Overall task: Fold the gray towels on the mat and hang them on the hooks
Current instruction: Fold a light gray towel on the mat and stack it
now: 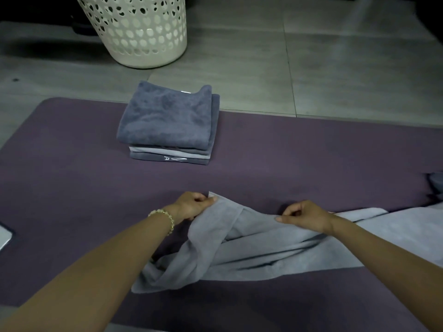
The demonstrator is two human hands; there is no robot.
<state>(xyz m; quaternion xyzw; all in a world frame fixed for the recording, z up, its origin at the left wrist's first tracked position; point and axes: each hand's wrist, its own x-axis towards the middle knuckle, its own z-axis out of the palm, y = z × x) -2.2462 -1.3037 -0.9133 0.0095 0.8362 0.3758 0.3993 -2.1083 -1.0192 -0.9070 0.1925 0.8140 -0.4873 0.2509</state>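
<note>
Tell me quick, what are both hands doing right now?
Left hand: closed, pinching a corner of the light gray towel.
Right hand: closed, pinching the same towel's far edge.

Dim, cool light; the upper left of the frame sinks to near black. A pale sheen streaks the floor tiles (359, 58) at upper right. Wide-angle bending curves the far edge of the mat (72, 144); detail soft

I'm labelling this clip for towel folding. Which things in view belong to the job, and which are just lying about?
Job: light gray towel, pinched by the left hand and right hand; stack of folded towels; purple mat.
Lying about: white basket on the tiled floor; pale flat object at the picture's left edge. No hooks in view.
</note>
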